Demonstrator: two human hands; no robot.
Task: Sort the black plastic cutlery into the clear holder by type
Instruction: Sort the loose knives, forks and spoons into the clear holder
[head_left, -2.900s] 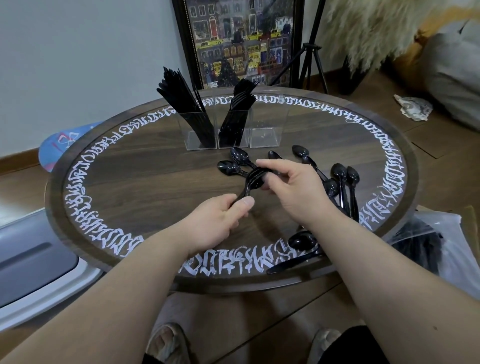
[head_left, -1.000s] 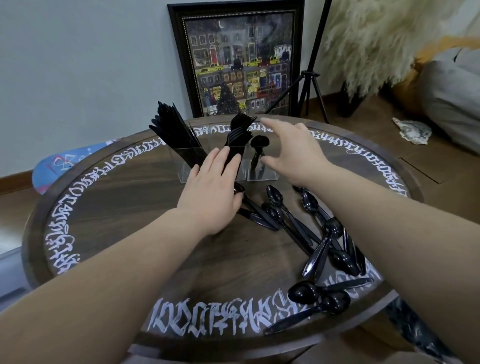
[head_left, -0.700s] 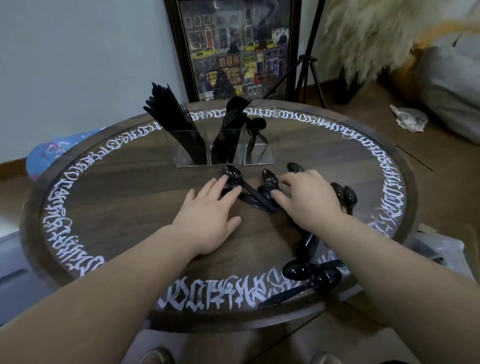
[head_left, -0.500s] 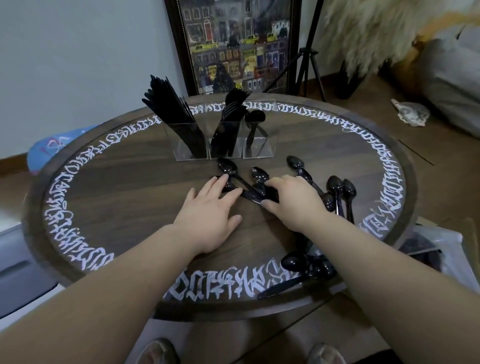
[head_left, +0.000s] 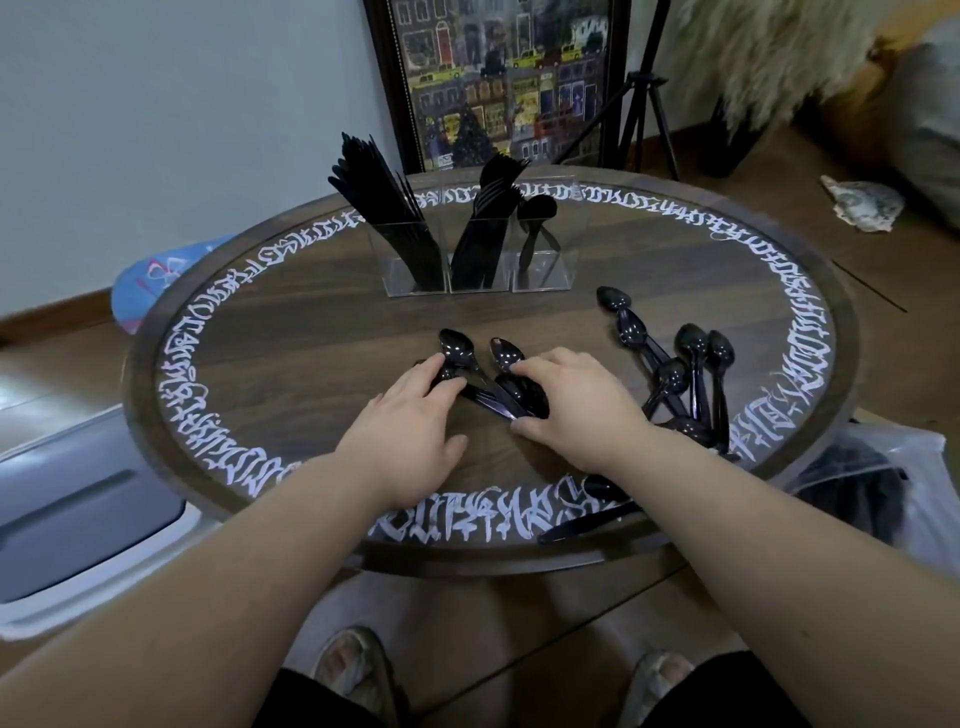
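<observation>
At the near rim of the round table one black spoon lies half under my right forearm, its bowl hidden. My left hand rests flat on the wood, fingers straight and together, the tips touching the handles of a small cluster of spoons. My right hand arches over the same cluster with curled fingers and the thumb down on the wood; it covers the handles, so I cannot tell whether it pinches one. Just right of that wrist a loose pile of spoons fans toward the table's right edge, its lower ends hidden behind my arm. Bare wood lies open to the left of my hands and between the cluster and the clear holder. In the holder the left compartment is packed with knives, the middle with forks, and the right has a single spoon, bowl up. A framed picture leans behind, its top cut off.
</observation>
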